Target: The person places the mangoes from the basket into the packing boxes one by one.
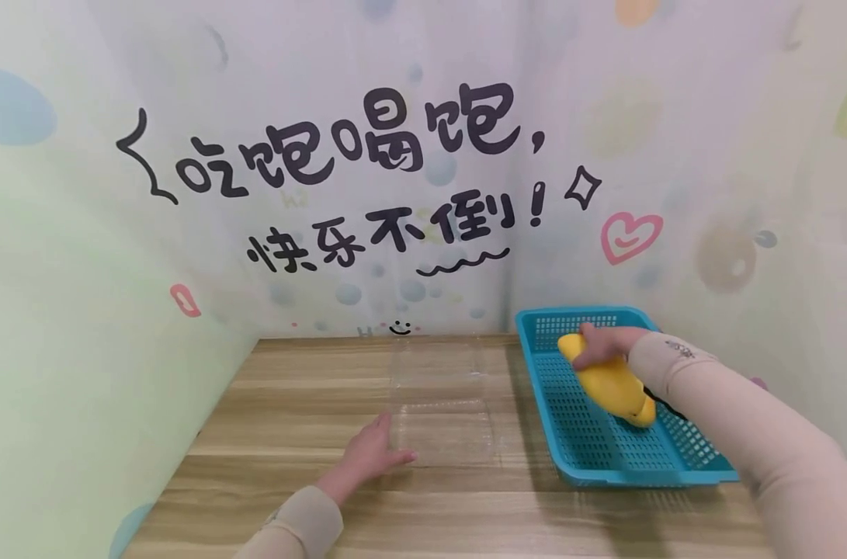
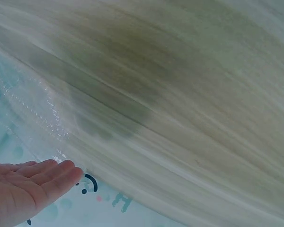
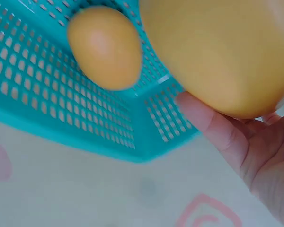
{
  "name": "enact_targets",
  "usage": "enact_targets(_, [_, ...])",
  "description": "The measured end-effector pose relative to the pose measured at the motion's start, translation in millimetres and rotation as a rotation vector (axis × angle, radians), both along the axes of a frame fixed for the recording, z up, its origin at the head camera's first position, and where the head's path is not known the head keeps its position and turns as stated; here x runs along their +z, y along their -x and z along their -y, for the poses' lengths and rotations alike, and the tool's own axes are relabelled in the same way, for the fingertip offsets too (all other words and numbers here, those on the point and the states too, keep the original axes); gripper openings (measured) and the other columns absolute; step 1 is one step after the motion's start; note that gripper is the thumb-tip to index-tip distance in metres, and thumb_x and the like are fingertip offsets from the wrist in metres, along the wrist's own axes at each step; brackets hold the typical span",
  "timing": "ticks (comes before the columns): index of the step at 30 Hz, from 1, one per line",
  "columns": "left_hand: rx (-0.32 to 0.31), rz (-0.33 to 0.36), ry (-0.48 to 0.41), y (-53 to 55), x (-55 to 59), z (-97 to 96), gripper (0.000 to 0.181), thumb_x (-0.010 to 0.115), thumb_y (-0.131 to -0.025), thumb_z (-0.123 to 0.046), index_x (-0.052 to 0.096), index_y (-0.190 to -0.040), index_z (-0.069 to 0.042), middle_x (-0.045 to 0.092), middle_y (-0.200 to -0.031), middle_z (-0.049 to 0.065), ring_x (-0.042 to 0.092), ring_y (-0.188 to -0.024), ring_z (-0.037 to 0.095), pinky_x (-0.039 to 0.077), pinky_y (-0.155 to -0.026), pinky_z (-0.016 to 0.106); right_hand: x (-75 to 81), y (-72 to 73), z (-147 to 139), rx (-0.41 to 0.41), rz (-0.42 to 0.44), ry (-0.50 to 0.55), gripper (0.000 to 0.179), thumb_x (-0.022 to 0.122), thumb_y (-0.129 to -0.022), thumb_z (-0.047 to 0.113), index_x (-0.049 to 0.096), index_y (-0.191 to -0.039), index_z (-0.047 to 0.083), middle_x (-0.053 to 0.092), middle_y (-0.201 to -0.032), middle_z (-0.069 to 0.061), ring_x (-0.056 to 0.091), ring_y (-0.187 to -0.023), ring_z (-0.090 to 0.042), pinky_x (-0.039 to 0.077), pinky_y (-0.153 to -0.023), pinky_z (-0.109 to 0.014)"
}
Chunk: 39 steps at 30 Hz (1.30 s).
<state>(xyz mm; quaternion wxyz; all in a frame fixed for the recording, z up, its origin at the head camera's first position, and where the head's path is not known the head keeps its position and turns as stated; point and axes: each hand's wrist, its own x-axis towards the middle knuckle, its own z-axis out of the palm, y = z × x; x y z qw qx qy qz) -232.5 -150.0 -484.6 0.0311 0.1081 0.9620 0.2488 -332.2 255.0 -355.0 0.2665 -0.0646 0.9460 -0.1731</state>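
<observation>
My right hand [image 1: 605, 345] grips a large, smooth yellow fruit [image 1: 608, 384] above the blue-green basket [image 1: 570, 472]. Its exact kind is not plain. In the right wrist view, the thumb of that hand [image 3: 246, 146] lies against the held fruit [image 3: 222, 56]. A smaller, egg-shaped orange-yellow fruit [image 3: 104, 47] is in the basket there. My left hand [image 1: 370, 450] is beside the left side of a transparent plastic container [image 1: 447, 435], fingers extended and thumb apart. Whether it touches the plastic cannot be told. In the left wrist view, the left hand [image 2: 33, 189] shows its palm and straight fingers.
The wood-grain table [image 1: 276, 435] runs back to a printed curtain or sheet [image 1: 423, 46] with black lettering. The transparent container stands left of the basket, with a strip of table between them. Another pale wall [image 1: 81, 349] bounds the left side.
</observation>
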Motion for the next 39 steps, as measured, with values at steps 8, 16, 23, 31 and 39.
enact_targets(8, [0.027, 0.035, 0.004, 3.3, 0.5, -2.0, 0.090, 0.075, -0.073, -0.039, 0.032, -0.134, 0.012, 0.046, -0.130, 0.030, 0.047, -0.117, 0.042, 0.041, -0.094, 0.053, 26.8, 14.0, 26.7, 0.062, -0.068, 0.010, 0.077, 0.061, -0.079, 0.032, 0.019, -0.133, -0.003, 0.047, -0.102, -0.018, 0.050, -0.090, -0.030, 0.047, -0.070, -0.039])
enact_targets(16, [0.032, 0.046, 0.004, 5.5, -2.1, -1.2, 0.091, 0.074, -0.073, -0.040, 0.031, -0.134, 0.012, 0.045, -0.131, 0.030, 0.046, -0.118, 0.043, 0.041, -0.095, 0.052, 39.0, 20.8, 74.4, 0.047, -0.120, -0.005, 0.066, 0.063, -0.077, 0.033, 0.028, -0.127, 0.005, 0.051, -0.100, -0.015, 0.053, -0.087, -0.027, 0.048, -0.068, -0.036])
enact_targets(23, [0.044, 0.048, 0.004, 5.7, -1.5, -3.3, 0.091, 0.075, -0.073, -0.040, 0.032, -0.134, 0.011, 0.045, -0.131, 0.029, 0.046, -0.117, 0.043, 0.041, -0.095, 0.052, 21.6, 30.1, 116.4, 0.133, -0.224, -0.044, 0.071, 0.063, -0.076, 0.038, 0.030, -0.131, 0.007, 0.054, -0.100, -0.012, 0.055, -0.084, -0.024, 0.049, -0.069, -0.035])
enact_targets(31, [0.048, 0.070, 0.002, 2.0, 5.9, -5.8, 0.090, 0.075, -0.073, -0.039, 0.032, -0.134, 0.011, 0.044, -0.131, 0.030, 0.045, -0.118, 0.043, 0.039, -0.097, 0.052, -9.2, 25.1, 174.9, 0.176, -0.254, -0.005, 0.076, 0.065, -0.074, 0.039, 0.030, -0.135, 0.010, 0.053, -0.100, -0.008, 0.055, -0.082, -0.021, 0.049, -0.067, -0.033])
enact_targets(39, [0.040, 0.064, 0.000, 0.0, 10.1, -5.1, 0.090, 0.075, -0.073, -0.037, 0.031, -0.135, 0.012, 0.044, -0.132, 0.030, 0.046, -0.118, 0.043, 0.039, -0.097, 0.052, -37.3, 7.4, 228.4, 0.238, -0.322, 0.051, 0.079, 0.065, -0.073, 0.041, 0.029, -0.137, 0.013, 0.053, -0.104, -0.006, 0.053, -0.081, -0.019, 0.048, -0.067, -0.033])
